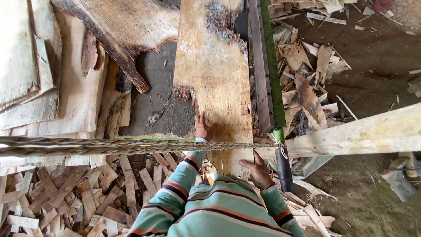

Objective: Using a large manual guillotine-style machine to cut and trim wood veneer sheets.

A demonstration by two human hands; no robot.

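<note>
Below, both hands on a long pale veneer sheet lying lengthwise across a dark grey bench. Left hand flat on the sheet's left edge, fingers spread and open, pressing down rather than gripping, just beneath a ragged dark patch of bark. Right hand lower down at the sheet's near right edge, fingers extended and loose, resting against the wood with nothing clasped. Striped sleeves in green, orange and black leading up to both wrists. Close along the sheet's right side, a long steel blade with a green arm, ending in a dark handle just beside the right hand. Stretched across in front, a twisted rope, meeting a pale wooden beam at right. Underneath and to the right, heaps of wood offcuts; more sheets stacked at left.
</note>
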